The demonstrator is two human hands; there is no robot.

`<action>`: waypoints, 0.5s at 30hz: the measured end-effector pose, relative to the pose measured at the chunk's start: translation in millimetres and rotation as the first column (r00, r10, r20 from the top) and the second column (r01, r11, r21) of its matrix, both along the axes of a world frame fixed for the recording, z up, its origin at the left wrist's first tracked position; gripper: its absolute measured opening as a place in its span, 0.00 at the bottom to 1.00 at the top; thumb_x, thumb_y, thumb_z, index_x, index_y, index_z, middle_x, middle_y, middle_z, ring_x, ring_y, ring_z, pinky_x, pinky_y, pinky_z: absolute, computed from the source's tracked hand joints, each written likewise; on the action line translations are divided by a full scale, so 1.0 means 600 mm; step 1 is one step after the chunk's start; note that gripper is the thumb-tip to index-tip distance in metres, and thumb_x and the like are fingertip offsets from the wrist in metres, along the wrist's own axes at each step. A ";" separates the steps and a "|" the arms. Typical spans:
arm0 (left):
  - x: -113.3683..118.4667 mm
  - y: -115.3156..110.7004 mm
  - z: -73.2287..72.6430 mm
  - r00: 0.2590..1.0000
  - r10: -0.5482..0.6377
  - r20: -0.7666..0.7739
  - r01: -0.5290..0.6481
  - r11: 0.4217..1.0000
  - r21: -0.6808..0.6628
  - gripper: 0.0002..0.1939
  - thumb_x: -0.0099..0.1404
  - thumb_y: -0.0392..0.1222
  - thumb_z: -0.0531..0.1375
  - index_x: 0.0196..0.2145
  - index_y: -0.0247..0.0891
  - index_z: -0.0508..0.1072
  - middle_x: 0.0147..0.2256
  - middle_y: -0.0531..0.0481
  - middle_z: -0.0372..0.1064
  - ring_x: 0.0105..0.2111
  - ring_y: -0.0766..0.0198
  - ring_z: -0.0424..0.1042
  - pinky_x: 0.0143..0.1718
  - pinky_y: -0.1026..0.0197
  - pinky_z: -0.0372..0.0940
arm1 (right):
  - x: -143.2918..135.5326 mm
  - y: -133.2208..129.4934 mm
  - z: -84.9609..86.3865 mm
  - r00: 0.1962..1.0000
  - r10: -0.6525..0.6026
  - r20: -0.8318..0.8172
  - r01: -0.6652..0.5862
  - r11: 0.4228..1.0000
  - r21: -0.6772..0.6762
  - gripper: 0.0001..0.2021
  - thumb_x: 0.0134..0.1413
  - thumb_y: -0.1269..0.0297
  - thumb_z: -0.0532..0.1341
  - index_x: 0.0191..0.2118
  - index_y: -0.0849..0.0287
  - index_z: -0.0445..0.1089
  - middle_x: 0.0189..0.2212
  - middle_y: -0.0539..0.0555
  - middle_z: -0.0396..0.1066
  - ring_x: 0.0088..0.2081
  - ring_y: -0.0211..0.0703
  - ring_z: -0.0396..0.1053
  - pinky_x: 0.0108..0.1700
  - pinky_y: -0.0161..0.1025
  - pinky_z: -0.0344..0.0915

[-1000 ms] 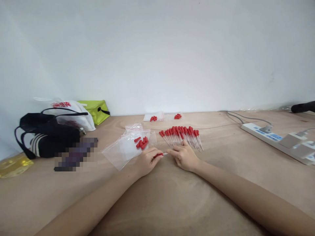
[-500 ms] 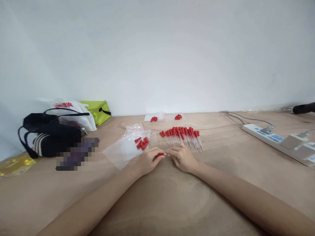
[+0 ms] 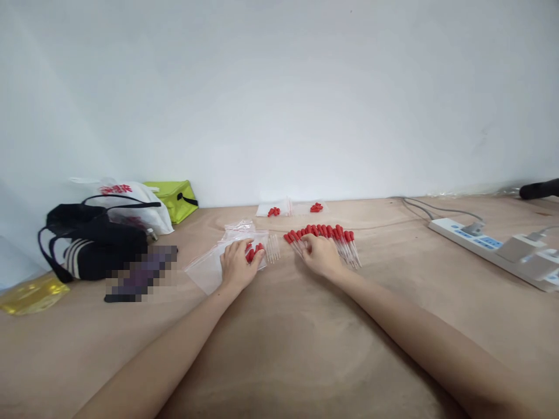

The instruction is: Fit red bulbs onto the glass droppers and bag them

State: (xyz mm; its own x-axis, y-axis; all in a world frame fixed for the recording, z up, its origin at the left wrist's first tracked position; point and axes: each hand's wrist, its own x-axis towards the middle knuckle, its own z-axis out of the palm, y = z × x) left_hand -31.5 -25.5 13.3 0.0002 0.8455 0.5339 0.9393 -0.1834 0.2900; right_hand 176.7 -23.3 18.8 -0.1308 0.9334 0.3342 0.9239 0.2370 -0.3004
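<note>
Over the plastic bags (image 3: pixel 205 270) my left hand (image 3: pixel 238 262) has its fingers spread around loose red rubber bulbs (image 3: pixel 254 252), partly covering them. Several thin clear tubes (image 3: pixel 273 249) lie just right of these bulbs. My right hand (image 3: pixel 321 254) rests on the row of clear droppers with red bulbs (image 3: pixel 338 233), near its left half. Its fingers are curled, and whether they hold a dropper cannot be made out.
Two small bags with red bulbs (image 3: pixel 273 212) (image 3: pixel 317 207) lie near the wall. At left are a black bag (image 3: pixel 105 250), a white bag (image 3: pixel 144 206), a green box bag (image 3: pixel 170 198) and a blurred dark item (image 3: pixel 142 273). A power strip (image 3: pixel 476 238) lies right.
My hands have moved apart from their meeting point. The left went up-left to the loose bulbs; the right went slightly up onto the row of droppers. The red bulb between them is no longer visible there.
</note>
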 end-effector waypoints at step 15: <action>-0.019 0.018 -0.019 0.989 -0.146 -0.001 0.145 0.984 -0.104 0.18 0.53 0.45 0.58 0.41 0.34 0.67 0.41 0.43 0.62 0.43 0.54 0.61 0.46 0.54 0.57 | -0.057 0.055 0.008 0.977 -0.210 0.044 0.215 0.957 -0.194 0.20 0.54 0.53 0.48 0.39 0.66 0.65 0.36 0.65 0.70 0.37 0.50 0.68 0.39 0.42 0.51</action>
State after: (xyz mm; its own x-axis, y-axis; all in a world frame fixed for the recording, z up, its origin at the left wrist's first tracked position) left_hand -42.8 -14.6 2.1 0.1316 0.8867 0.4432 0.9072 -0.2879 0.3068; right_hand 142.7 9.9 23.4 0.0723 0.9875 0.1404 0.9535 -0.0272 -0.3001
